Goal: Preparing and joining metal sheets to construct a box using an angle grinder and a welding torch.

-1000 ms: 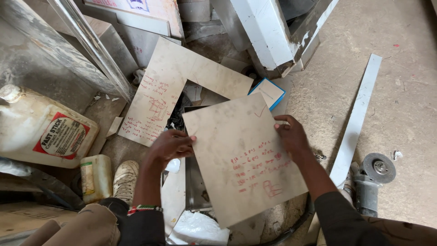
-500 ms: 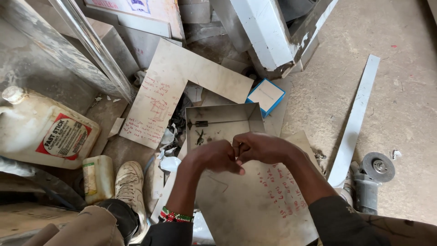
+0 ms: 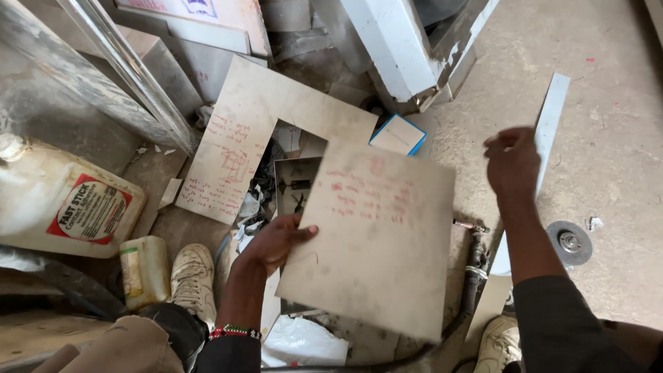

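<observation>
A person crouches on a dusty concrete floor (image 3: 621, 159) strewn with offcuts, in what looks like the middle of lifting or shifting a cut metal sheet (image 3: 373, 235), a flat, dull grey-tan rectangle that reads as rigid and thin, its upper half marked with red handwritten figures too blurred to make out. The sheet is tilted above the clutter, over an open metal box (image 3: 295, 185) that holds small dark tools, and its lower right corner reaches toward a hose (image 3: 473, 266) running along the floor. The left hand (image 3: 276, 242) carries it alone, thumb over the face and fingers beneath the left edge; the right hand (image 3: 512, 162) is off the sheet, empty, raised over the floor with fingers loosely curled. A one-handed hold on a wide panel looks unsteady, so the next move would seem to call for the free hand to take the right edge, or for a careful set-down clear of the box. Behind lies a larger L-shaped sheet (image 3: 262, 131) with red markings of its own, flat against the debris; at the left edge of the floor sits a pale plastic jug (image 3: 65, 207) with a red label, and near the right, a grinder disc (image 3: 569, 242).
</observation>
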